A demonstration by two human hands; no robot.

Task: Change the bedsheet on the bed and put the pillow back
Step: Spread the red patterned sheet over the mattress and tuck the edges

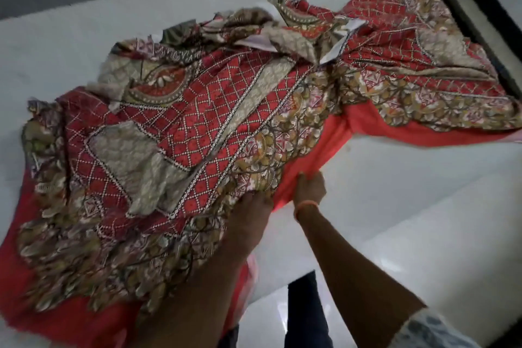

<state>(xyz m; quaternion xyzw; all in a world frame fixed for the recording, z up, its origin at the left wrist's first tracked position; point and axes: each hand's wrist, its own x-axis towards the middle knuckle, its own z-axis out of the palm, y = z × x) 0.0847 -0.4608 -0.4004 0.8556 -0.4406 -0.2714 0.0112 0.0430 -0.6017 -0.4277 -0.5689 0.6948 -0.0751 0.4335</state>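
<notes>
We've got both hands bunched into the near edge of the red patterned cotton bedsheet [197,133], left hand [251,206] and right hand [309,189] each gripping a fistful. The sheet lies crumpled across the bare white mattress [395,183], trailing toward its far corner.

Red patterned bedsheet [214,133] lies bunched, rumpled across white mattress [70,45].

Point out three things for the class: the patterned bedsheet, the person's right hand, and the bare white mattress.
bedsheet [214,110], head view, on the red lattice panel near its middle.
right hand [309,188], head view, on the back of the hand gripping the red edge.
mattress [395,178], head view, on bare white surface right of the hands.
</notes>
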